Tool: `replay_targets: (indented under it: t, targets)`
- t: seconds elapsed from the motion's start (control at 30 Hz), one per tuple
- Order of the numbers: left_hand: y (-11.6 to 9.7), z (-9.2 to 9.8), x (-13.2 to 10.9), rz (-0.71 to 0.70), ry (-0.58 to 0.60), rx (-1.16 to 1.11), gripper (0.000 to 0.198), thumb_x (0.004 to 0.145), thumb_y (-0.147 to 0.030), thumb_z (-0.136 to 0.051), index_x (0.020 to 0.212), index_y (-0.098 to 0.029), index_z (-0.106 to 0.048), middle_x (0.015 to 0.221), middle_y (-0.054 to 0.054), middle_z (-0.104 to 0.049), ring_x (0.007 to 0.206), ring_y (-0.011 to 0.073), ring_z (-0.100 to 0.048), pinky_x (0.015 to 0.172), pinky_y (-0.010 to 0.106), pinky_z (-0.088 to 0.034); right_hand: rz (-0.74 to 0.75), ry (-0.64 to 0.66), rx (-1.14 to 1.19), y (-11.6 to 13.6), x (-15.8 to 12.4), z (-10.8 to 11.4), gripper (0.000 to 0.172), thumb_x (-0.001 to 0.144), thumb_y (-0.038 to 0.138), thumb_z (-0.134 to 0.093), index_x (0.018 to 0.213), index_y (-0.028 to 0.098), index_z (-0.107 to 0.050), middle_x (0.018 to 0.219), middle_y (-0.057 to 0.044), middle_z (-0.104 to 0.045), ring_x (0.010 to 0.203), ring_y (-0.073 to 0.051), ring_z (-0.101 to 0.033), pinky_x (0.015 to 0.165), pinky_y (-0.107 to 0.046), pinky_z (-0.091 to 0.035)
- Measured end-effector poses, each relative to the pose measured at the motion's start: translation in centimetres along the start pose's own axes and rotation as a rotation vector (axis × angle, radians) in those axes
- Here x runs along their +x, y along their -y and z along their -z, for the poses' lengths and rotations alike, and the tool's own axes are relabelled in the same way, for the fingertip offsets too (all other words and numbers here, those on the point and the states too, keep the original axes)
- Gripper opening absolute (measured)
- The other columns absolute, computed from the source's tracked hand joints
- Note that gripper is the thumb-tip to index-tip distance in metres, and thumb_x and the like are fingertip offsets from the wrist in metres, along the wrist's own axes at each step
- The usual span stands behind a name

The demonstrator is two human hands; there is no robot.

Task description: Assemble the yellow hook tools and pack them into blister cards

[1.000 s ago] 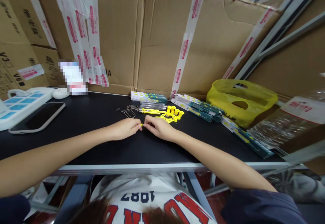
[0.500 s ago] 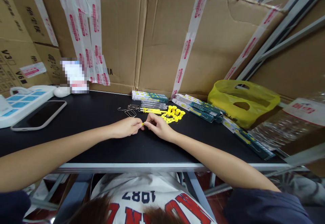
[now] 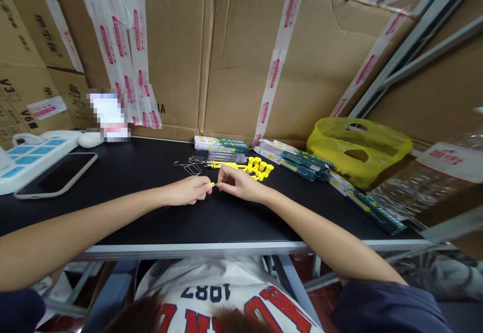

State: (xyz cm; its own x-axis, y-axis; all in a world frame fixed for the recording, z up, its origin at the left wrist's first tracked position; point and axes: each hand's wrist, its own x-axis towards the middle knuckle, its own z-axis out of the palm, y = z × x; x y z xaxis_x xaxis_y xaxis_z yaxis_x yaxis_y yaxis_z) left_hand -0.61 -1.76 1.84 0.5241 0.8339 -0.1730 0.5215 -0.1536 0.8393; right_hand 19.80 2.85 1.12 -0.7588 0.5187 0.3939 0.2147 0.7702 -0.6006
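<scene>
Both hands meet above the black tabletop (image 3: 241, 222). My left hand (image 3: 190, 190) is closed on a small yellow plastic piece (image 3: 212, 184), whose end pokes out past the thumb. At its tip, my right hand (image 3: 241, 184) pinches a thin metal bit, mostly hidden by the fingers. Just behind the hands lie bent metal wires (image 3: 193, 167), clear plastic tubes (image 3: 228, 158) and yellow rods (image 3: 222, 164). Several yellow spool-shaped parts (image 3: 260, 163) sit behind my right hand, which partly covers the pile.
Printed slim boxes (image 3: 219, 143) lie at the back, with more boxes (image 3: 294, 159) to the right. Beyond them are a yellow plastic bag (image 3: 358, 147) and a large clear bottle (image 3: 433, 177). A phone (image 3: 56, 174) and a power strip (image 3: 37, 157) lie left. Cardboard (image 3: 237, 61) walls the back.
My right fingertips have shifted slightly away from my left hand, opening a small gap where the yellow tip and thin metal show. The view has moved a little.
</scene>
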Motion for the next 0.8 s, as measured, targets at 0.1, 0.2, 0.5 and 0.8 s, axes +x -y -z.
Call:
replay_targets:
  t: [0.1, 0.2, 0.5, 0.8]
  targets:
    - [-0.2, 0.0, -0.1, -0.013, 0.002, 0.013, 0.027, 0.090, -0.044, -0.039, 0.083, -0.018, -0.044, 0.060, -0.006, -0.038, 0.042, 0.0052, -0.028, 0.038, 0.016, -0.024, -0.005, -0.012, 0.024, -0.1, 0.0, -0.1, 0.015, 0.087, 0.030, -0.057, 0.080, 0.018, -0.050, 0.075, -0.001, -0.056, 0.066, -0.012, -0.052, 0.061, -0.025, -0.044]
    - [-0.3, 0.0, -0.2, -0.014, 0.002, 0.031, 0.025, 0.090, -0.041, -0.037, 0.083, -0.018, -0.044, 0.060, -0.006, -0.038, 0.043, 0.0056, -0.028, 0.039, 0.016, -0.024, -0.004, 0.041, 0.051, 0.0, -0.1, 0.2, 0.018, 0.086, 0.032, -0.058, 0.079, 0.017, -0.051, 0.074, -0.001, -0.058, 0.066, -0.013, -0.054, 0.061, -0.025, -0.044]
    - [-0.3, 0.0, -0.3, -0.033, -0.043, 0.154, 0.027, 0.090, -0.038, -0.035, 0.085, -0.016, -0.050, 0.064, -0.004, -0.041, 0.046, 0.0076, -0.034, 0.043, 0.018, -0.031, -0.054, 0.034, 0.158, 0.4, -0.1, 0.1, 0.027, 0.085, 0.041, -0.061, 0.078, 0.018, -0.047, 0.068, 0.000, -0.059, 0.061, -0.012, -0.056, 0.060, -0.025, -0.044]
    - [-0.9, -0.1, -0.7, -0.061, -0.098, 0.310, 0.031, 0.090, -0.034, -0.032, 0.088, -0.015, -0.056, 0.065, -0.002, -0.044, 0.054, 0.0113, -0.044, 0.051, 0.021, -0.038, -0.156, -0.066, 0.142, 0.4, -0.1, -1.3, 0.027, 0.083, 0.036, -0.062, 0.075, 0.020, -0.041, 0.063, 0.004, -0.054, 0.055, -0.011, -0.053, 0.053, -0.024, -0.040]
